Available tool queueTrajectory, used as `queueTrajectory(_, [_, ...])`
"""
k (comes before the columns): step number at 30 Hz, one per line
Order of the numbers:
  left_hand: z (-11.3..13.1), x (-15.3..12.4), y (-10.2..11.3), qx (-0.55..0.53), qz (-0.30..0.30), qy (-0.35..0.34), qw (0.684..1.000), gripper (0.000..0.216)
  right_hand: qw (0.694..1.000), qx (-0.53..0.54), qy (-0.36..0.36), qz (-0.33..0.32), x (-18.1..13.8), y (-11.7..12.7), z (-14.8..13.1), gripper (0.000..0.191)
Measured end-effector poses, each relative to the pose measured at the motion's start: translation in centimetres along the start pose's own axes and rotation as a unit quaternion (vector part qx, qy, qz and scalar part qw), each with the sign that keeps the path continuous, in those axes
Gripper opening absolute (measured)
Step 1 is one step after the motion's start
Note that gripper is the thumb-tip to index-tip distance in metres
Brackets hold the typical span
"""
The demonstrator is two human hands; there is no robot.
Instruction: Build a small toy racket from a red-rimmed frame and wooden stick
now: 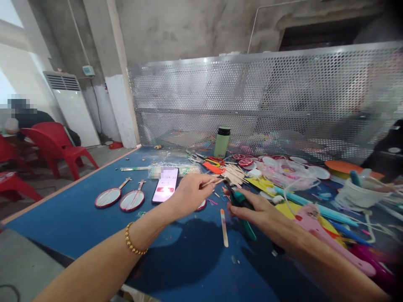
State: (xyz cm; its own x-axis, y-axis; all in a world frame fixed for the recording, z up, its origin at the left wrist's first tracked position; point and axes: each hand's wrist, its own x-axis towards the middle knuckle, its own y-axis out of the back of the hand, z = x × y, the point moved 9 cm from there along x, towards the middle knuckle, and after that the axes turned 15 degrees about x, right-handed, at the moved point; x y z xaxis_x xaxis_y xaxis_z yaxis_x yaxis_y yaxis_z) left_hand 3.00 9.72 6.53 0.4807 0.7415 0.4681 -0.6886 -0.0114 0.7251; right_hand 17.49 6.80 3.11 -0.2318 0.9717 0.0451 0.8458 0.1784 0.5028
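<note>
Between the fingers of my left hand (192,193) is a thin wooden stick (215,180), pointing right. My right hand (256,205) is closed around green-and-black pliers (242,205), whose jaws meet the stick's far end. Below the hands a craft stick (224,228) with an orange tip lies on the blue table (176,260). A phone (165,184) with a lit screen rests left of my left hand. Two round, red-rimmed pieces with stick necks, a nearer one (132,201) and a farther-left one (108,197), lie beyond it. Another red-rimmed disc is partly hidden under my left hand.
Loose wooden sticks (234,173), orange-handled scissors (214,167) and a green bottle (222,141) stand or lie behind the hands. At right are a pink glue gun (333,241) and a white tub (362,193). A perforated metal screen (252,96) borders the back. A person sits far left near red chairs (59,142).
</note>
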Motion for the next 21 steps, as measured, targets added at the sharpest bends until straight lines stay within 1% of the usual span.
queueTrajectory(7, [0.1,-0.14,-0.42,-0.008,-0.013,-0.009,1.0,0.03,1.0,-0.02,0.002,0.0,-0.1,-0.16,-0.18,0.028])
queueTrajectory(13, [0.12,-0.22,-0.59,-0.011,-0.022,-0.017,1.0,0.031,1.0,-0.014,0.003,0.008,-0.19,-0.12,-0.33,0.023])
queueTrajectory(18, [0.25,-0.22,-0.57,-0.006,-0.021,-0.021,1.0,0.032,0.999,-0.029,0.001,0.018,-0.2,-0.04,-0.22,0.027])
queueTrajectory(21, [0.4,-0.22,-0.52,-0.002,-0.023,-0.023,0.999,0.03,0.999,-0.029,0.006,0.023,-0.36,-0.07,-0.51,0.026])
